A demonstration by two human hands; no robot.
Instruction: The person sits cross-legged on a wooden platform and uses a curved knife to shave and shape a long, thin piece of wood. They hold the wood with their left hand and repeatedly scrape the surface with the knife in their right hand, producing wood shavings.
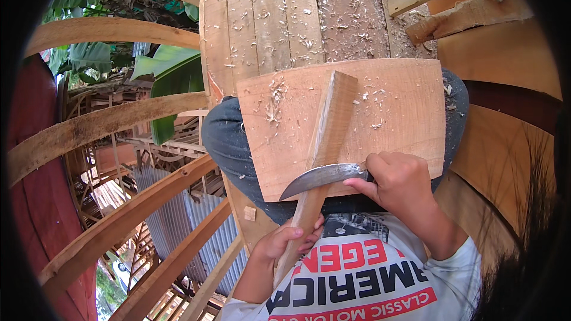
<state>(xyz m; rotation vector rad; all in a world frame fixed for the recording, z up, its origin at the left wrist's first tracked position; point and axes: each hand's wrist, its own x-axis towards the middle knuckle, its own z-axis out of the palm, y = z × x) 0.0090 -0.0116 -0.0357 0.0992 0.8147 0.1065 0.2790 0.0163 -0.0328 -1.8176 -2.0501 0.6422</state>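
Observation:
A long wooden stick (331, 120) slants from my belly up across a flat wooden board (399, 104) laid over my lap. Near the stick's lower end, my left hand (289, 239) is wrapped around it. My right hand (394, 183) grips a knife by its handle, mostly hidden in the fist. The curved, broad blade of the knife (321, 178) lies across the stick, above my left hand, its tip pointing left. Curled wood shavings (275, 100) are scattered on the board, mostly at its upper left.
Beyond the board stretches a plank floor (270, 21) strewn with shavings. Wooden rails (107, 122) run along the left, with corrugated metal sheets (172, 232) and banana leaves (172, 74) outside them. Brown panels (505, 154) and slats stand at the right. A small wood offcut (250, 213) lies by my left leg.

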